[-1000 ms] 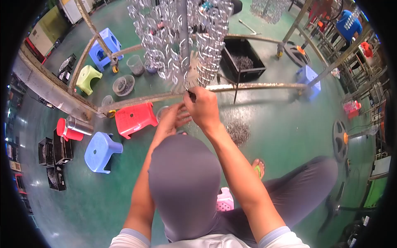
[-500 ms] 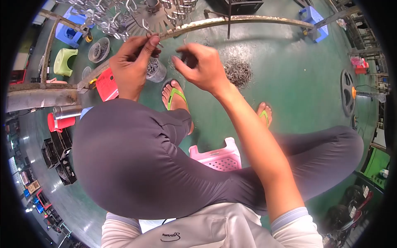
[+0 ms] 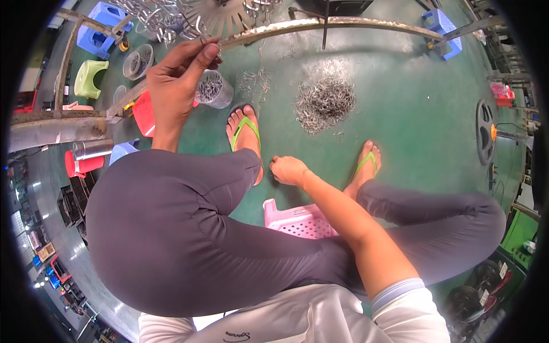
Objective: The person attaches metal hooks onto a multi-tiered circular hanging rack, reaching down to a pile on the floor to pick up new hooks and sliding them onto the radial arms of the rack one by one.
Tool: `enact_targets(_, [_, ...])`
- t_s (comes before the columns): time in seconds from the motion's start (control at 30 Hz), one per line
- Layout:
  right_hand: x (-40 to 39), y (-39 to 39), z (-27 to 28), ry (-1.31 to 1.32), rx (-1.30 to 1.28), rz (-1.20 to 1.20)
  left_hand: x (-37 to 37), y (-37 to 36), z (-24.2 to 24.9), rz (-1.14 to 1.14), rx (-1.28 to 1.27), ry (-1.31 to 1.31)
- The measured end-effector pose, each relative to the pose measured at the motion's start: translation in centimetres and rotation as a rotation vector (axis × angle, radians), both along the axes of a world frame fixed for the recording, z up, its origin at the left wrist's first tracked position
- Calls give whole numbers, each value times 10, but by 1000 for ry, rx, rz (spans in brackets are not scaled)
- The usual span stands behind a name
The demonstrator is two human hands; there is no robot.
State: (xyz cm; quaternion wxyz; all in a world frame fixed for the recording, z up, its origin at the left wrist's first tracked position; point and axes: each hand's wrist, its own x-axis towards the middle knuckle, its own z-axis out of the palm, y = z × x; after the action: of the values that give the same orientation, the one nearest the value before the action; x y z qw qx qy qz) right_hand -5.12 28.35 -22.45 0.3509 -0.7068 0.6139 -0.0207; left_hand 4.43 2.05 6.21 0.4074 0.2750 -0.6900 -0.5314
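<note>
My left hand (image 3: 182,71) is raised at the upper left, thumb and fingers pinched together beside the metal frame bar; what sits between the fingertips is too small to make out. Many bent metal hooks (image 3: 166,17) hang just above it, around a slotted metal disc (image 3: 220,14). My right hand (image 3: 287,171) is low in the middle, above the pink stool, its fingers curled together; whatever they hold, if anything, is hidden. A pile of small metal pieces (image 3: 325,104) lies on the green floor, and a clear tub (image 3: 215,90) of similar pieces stands right of my left hand.
A rusty metal frame bar (image 3: 343,24) crosses the top. The pink stool (image 3: 297,222) stands between my legs. Blue stools (image 3: 98,31), a green stool (image 3: 90,78) and a red container (image 3: 144,114) are at the left. A black wheel (image 3: 483,130) is at the right.
My right hand has moved down and away from my left hand, from beside the frame bar to above the pink stool. My left hand stays pinched near the hooks.
</note>
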Motion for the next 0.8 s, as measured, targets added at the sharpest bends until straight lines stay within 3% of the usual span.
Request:
enact_targets(0.2, [-19,-5,15,158,-18,-94,-14,-13,-1,-2,35,22])
enact_targets(0.4, [-57,-32,45,76,-134,-638,-35,-21,5,-16,66,17])
enact_targets(0.5, [-86,-75,82,-238,-429,-824,-39,-17,5,-4,45,30])
enact_targets(0.63, [-104,-115,165,-566,-640,-981,-40,-12,-2,-49,116,43])
enact_targets(0.73, [-103,-121,208,-840,-695,-990,-36,-13,-4,-98,138,76])
enact_targets(0.8, [-94,-126,244,-775,-856,-865,-33,-9,-7,-126,129,76])
